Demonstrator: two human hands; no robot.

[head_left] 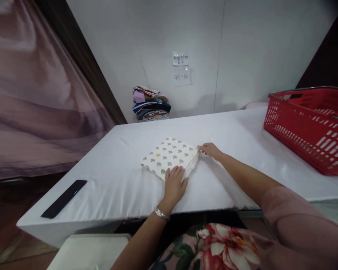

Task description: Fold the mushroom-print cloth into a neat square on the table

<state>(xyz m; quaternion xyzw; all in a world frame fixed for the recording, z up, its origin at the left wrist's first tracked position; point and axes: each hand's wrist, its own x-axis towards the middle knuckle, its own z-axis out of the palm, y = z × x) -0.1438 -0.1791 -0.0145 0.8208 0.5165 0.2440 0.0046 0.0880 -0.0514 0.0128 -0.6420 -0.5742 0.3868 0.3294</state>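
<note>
A folded white cloth (169, 153) with grey, green and yellow mushroom-like prints lies at an angle on the white-covered table (115, 150). My left hand (175, 184), with a silver bracelet at the wrist, rests flat on the cloth's near edge, fingers spread. At the cloth's right corner, my right hand (210, 150) pinches the edge of its layers between thumb and fingers.
A red plastic basket (307, 131) stands on the table at the right. A black flat object (64, 198) lies near the left edge. Folded clothes (152, 107) are stacked behind the table by the wall, below paper labels (182, 77). A pink curtain (39, 93) hangs at the left.
</note>
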